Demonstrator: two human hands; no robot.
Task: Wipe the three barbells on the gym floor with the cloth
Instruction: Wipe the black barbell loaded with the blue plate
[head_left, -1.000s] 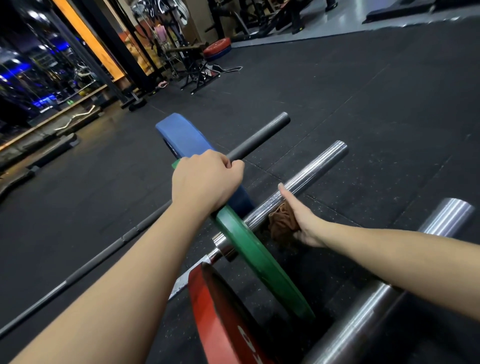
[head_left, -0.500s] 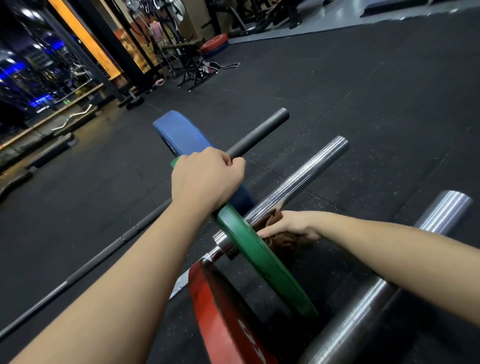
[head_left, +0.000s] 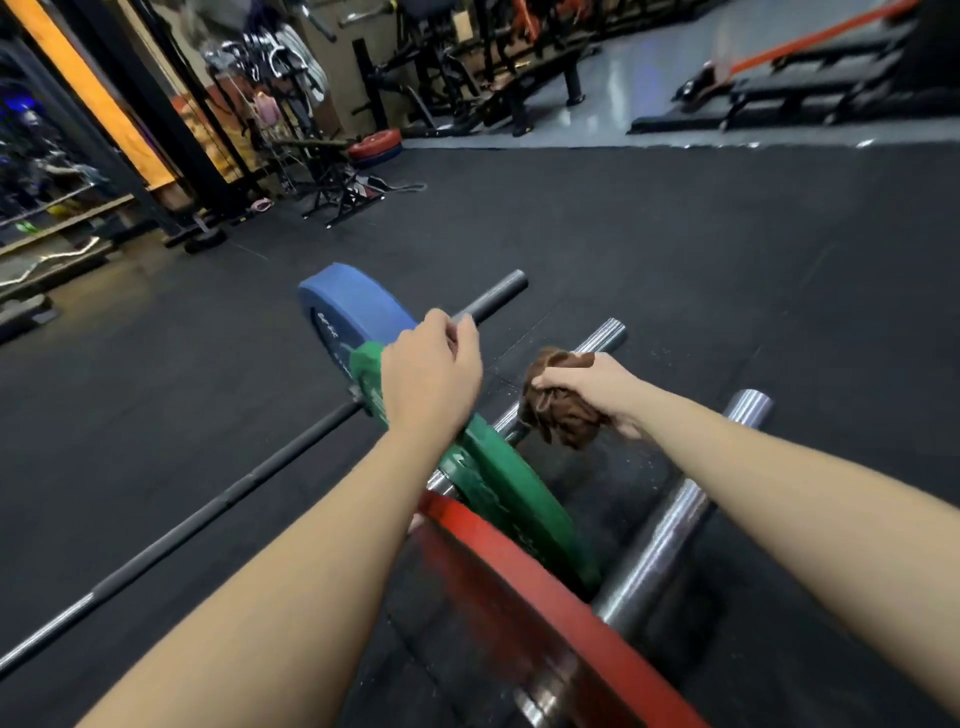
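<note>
Lying on the floor (head_left: 675, 234): three bars, black (head_left: 493, 299), middle (head_left: 602, 335), near (head_left: 670, 530). Standing: three plates, blue (head_left: 353, 301), green (head_left: 509, 488), red (head_left: 545, 597). Working: two hands, left (head_left: 431, 374), right (head_left: 592, 384); one cloth (head_left: 563, 415).

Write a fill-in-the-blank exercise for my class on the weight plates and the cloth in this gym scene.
1. The right hand grips a ____ cloth.
2. The farthest plate from the camera is ____.
3. The nearest plate to the camera is ____.
Missing words: brown; blue; red.
</note>
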